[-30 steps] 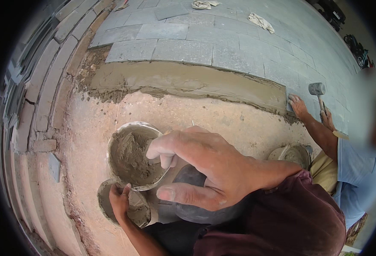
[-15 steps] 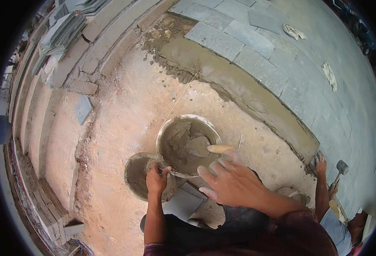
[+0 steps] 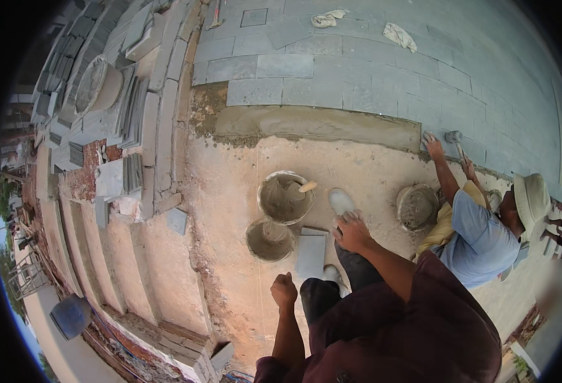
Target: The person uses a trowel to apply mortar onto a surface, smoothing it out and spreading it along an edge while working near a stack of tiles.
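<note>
My left hand (image 3: 283, 290) is curled closed beside my leg; I cannot make out anything inside it. My right hand (image 3: 352, 230) has loosely bent, separated fingers and holds nothing visible, hanging over my leg near my shoe (image 3: 341, 199). To the left of that shoe, a mortar bucket (image 3: 276, 185) with a wooden-handled trowel (image 3: 306, 186) stands against a second bucket (image 3: 263, 240). Square grey tiles (image 3: 310, 255) are stacked below them, between my two hands. Beyond the buckets a band of wet mortar (image 3: 319, 121) runs along the laid grey paving (image 3: 306, 92).
A co-worker (image 3: 479, 236) crouches at the right, one hand on the paving edge, the other on a mallet (image 3: 453, 136), beside another mortar bucket (image 3: 418, 207). Steps (image 3: 137, 268), tile stacks (image 3: 131, 112) and a pail (image 3: 93, 83) line the left. Cloths (image 3: 399, 37) lie on the paving.
My left hand has let go of the small bucket and drawn down, closed. My right hand has pulled back from the large bucket. The view has risen, showing more of the steps and co-worker.
</note>
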Available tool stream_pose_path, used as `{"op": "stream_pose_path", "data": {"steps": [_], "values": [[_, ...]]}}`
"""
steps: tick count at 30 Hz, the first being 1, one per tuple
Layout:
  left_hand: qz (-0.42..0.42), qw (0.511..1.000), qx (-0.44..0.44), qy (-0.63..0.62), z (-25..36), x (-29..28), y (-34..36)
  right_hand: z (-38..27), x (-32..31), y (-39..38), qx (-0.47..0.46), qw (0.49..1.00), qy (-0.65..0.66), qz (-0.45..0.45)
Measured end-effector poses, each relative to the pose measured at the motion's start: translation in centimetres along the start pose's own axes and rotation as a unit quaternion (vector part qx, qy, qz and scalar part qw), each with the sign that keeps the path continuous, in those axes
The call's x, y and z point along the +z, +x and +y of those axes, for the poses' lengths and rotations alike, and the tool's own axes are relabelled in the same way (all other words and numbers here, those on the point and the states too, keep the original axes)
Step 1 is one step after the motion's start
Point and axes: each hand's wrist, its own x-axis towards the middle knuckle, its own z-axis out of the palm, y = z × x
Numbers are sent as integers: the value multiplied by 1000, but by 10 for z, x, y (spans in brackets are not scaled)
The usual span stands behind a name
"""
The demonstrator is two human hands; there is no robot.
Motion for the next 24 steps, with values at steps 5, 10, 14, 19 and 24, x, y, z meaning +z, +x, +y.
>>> {"op": "stream_pose_path", "data": {"steps": [5, 10, 14, 19, 24], "values": [[-15, 999, 4, -34, -123, -38, -36, -2, -55, -109, 261, 957, 97, 76], [-163, 961, -221, -33, -205, -42, -100, 9, -72, -338, 460, 885, 68, 15], [-168, 929, 81, 320, -282, -57, -107, -16, -60, -469, 555, 825, 109, 9], [-237, 756, 366, 490, -233, -44, -96, -43, -39, -602, 658, 744, 115, -6], [-197, 594, 582, 519, -155, -64, -62, -60, -25, -585, 620, 756, 206, -43]]}}
